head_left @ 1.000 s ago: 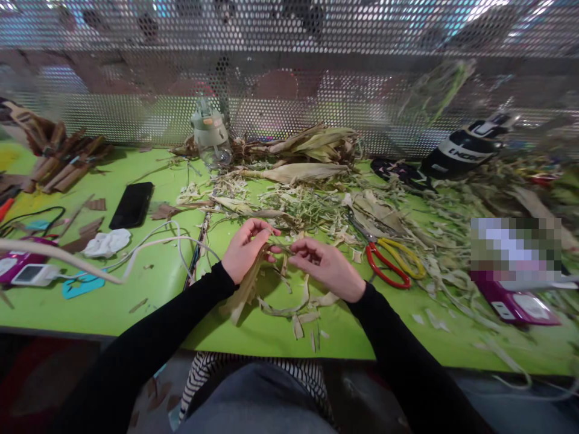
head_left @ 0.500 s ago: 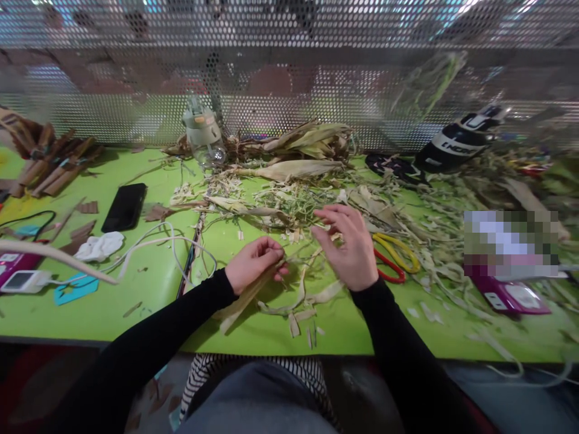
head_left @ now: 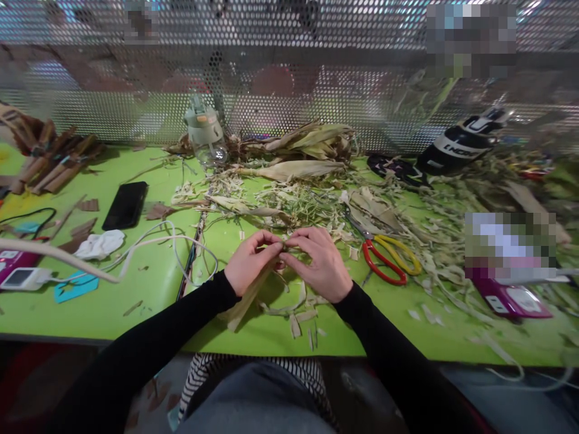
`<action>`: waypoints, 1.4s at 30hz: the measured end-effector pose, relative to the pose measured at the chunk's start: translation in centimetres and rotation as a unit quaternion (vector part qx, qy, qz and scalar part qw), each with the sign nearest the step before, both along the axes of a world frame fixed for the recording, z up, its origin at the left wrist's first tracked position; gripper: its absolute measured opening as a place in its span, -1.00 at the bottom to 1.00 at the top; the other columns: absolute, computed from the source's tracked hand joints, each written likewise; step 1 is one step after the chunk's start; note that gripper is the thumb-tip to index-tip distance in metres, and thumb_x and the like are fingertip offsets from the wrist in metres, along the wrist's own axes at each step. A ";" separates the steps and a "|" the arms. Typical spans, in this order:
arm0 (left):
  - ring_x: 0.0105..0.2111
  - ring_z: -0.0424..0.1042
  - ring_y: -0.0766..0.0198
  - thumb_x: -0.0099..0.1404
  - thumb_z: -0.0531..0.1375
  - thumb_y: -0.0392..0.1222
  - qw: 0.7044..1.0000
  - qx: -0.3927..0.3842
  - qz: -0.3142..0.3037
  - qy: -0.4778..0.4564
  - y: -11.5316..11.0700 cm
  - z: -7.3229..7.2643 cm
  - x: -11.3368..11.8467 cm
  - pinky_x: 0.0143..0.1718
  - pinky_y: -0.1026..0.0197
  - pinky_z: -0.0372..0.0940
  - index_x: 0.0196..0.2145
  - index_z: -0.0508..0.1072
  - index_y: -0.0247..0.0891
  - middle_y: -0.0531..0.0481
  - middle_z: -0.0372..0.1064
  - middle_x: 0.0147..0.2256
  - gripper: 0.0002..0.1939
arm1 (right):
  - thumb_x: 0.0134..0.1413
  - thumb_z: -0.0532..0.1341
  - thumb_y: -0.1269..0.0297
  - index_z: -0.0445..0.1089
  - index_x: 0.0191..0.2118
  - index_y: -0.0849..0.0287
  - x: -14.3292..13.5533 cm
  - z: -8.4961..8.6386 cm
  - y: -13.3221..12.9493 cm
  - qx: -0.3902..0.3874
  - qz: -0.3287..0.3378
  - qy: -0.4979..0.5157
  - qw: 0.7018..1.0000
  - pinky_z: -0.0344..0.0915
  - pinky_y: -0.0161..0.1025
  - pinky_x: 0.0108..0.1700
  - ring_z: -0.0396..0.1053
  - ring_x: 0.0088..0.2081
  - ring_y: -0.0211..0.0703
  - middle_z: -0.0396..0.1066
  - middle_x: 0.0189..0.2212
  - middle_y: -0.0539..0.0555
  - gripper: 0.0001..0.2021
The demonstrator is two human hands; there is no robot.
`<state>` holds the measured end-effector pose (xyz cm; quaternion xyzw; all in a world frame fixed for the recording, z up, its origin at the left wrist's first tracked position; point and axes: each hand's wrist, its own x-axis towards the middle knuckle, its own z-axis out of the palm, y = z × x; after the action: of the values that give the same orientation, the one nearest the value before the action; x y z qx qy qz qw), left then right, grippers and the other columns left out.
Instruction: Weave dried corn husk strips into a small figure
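My left hand is closed in a pinch on a pale dried corn husk, whose wide end hangs below the palm over the green table. Thumb and fingers of my right hand are pressed together at the husk's upper tip, right against the left fingertips. What lies between the fingertips is small and mostly covered. Below the hands lie curled husk strips and small scraps. Scissors with red and yellow handles rest just right of my right hand, blades pointing away.
Husks and green shreds cover the back middle and right. A clear bottle and a black bottle stand near the perforated metal screen. Leftward are a phone, a white cable and brown rolled bundles.
My right hand has come left and down from above the scraps to meet the left hand, its fingers closing at the husk tip. The scissors show more fully.
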<state>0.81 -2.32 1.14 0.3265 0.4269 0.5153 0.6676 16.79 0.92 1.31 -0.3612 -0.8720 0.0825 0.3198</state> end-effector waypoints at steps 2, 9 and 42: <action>-0.59 0.36 0.45 0.12 0.25 -0.29 1.000 -0.014 0.011 -0.025 0.0 0.0 0.1 -0.46 0.33 0.36 -0.42 0.32 -0.32 0.13 0.34 -0.55 -0.86 | 0.09 0.24 0.16 0.43 -0.30 0.16 -0.1 -0.1 0.0 -0.008 -0.008 0.018 1.000 0.27 -0.04 -0.18 0.32 -0.22 -0.03 0.43 -0.29 0.13 -0.83; -0.59 0.39 0.40 0.19 0.19 -0.35 0.987 -0.113 0.040 -0.105 0.1 0.0 0.2 -0.45 0.27 0.40 -0.45 0.30 -0.31 0.07 0.37 -0.55 -0.90 | 0.11 0.24 0.20 0.37 -0.25 0.13 0.0 -0.3 0.2 -0.056 -0.016 0.050 0.997 0.29 0.03 -0.07 0.33 -0.09 -0.02 0.42 -0.17 0.11 -0.86; -0.56 0.39 0.45 0.21 0.19 -0.38 0.974 -0.111 0.072 -0.183 0.2 0.0 0.0 -0.47 0.39 0.32 -0.43 0.33 -0.32 0.05 0.42 -0.51 -0.91 | 0.05 0.23 0.40 0.46 -0.32 0.09 0.0 -0.1 -0.9 0.063 0.001 0.156 0.986 0.31 -0.31 -0.49 0.33 -0.40 -0.24 0.39 -0.36 0.06 -0.91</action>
<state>0.80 -2.11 1.18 0.1187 0.3746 0.5625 0.7275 16.75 0.06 1.19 -0.3222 -0.8150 0.0827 0.4744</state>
